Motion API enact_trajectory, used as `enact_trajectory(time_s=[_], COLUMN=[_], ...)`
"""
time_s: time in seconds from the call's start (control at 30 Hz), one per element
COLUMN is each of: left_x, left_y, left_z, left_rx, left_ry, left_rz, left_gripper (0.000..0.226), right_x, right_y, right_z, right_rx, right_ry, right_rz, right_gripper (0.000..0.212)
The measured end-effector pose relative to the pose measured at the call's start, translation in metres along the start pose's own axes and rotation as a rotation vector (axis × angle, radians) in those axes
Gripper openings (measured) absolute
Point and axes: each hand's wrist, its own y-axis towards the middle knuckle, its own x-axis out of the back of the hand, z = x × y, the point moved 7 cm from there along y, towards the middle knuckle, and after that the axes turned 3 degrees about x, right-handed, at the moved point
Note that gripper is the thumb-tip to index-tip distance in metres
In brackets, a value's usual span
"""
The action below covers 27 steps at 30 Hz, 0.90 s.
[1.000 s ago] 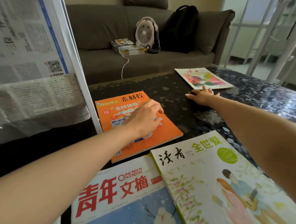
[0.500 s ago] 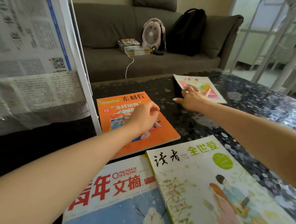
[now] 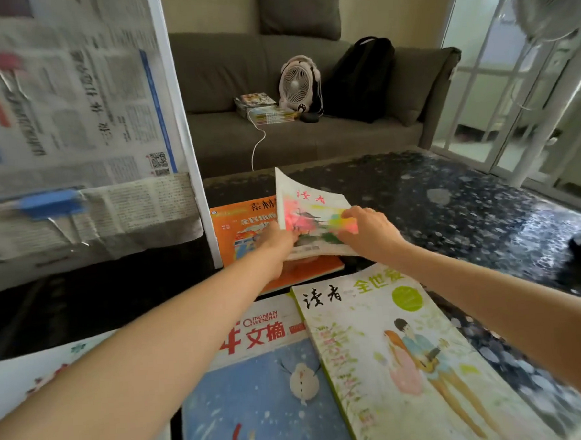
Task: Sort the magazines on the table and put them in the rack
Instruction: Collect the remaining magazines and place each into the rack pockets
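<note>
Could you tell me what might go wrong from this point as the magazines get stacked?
The pink-covered magazine is held by both hands, left hand and right hand, above the orange magazine; it is bent, with its far corner curled up, so it could crease or slip out. Landing askew, it might overhang the orange one's edge and make a poor stack. The newspaper rack stands close on the left, so a lifted stack could catch its frame.

A grey sofa (image 3: 311, 131) stood against a cream wall (image 3: 204, 12), bearing a cushion (image 3: 300, 10), a small white fan (image 3: 297, 83) and a black backpack (image 3: 359, 78). Daylight came through white-framed glass doors (image 3: 497, 84) at right.
</note>
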Motion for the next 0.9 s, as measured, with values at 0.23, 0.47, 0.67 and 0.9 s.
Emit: enact_trajectory(time_s=[0.23,0.47,0.67,0.9], left_x=[0.053,0.106,0.15,0.199], left_y=[-0.054,-0.124,-0.193,-0.264], left_z=[0.005,0.013,0.035,0.102], left_rx=[-0.126,-0.195,-0.23,-0.08], left_ry=[-0.225,-0.105,0.069,0.132], left_rz=[-0.026,-0.205,-0.318,-0.404], left_gripper=[0.044,0.033,0.025,0.029], right_x=[0.001,0.023,-0.001,-0.048], right_y=[-0.014,-0.071,-0.127,-0.195], right_z=[-0.012,0.044,0.08,0.128], right_rx=[-0.309,-0.188,-0.224,-0.218], right_ry=[0.782,1.0,1.02,1.005], right_rz=[0.013,-0.028,0.031,0.211], right_gripper=[0.036,0.017,0.01,0.014])
